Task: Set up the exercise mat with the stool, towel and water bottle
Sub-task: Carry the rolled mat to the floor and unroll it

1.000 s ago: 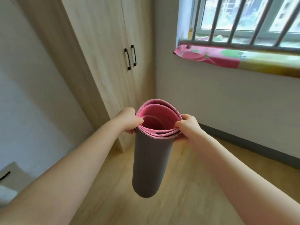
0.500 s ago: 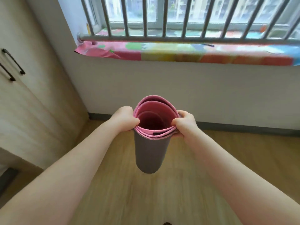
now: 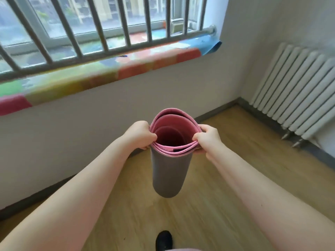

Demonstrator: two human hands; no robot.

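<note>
A rolled exercise mat (image 3: 169,171), grey outside and pink inside, hangs upright in front of me above the wooden floor. My left hand (image 3: 138,134) pinches the left side of its top rim. My right hand (image 3: 208,137) pinches the right side of the same rim. The roll's lower end hangs free, off the floor. No stool, towel or water bottle is in view.
A barred window with a colourful cloth on its sill (image 3: 101,73) runs along the wall ahead. A white radiator (image 3: 297,91) stands on the right wall near the corner. A dark shoe tip (image 3: 164,240) shows on the wooden floor (image 3: 226,205) below.
My view has swung to the right, from the wardrobe past the window to the radiator corner. The mat stays gripped at its rim by both hands.
</note>
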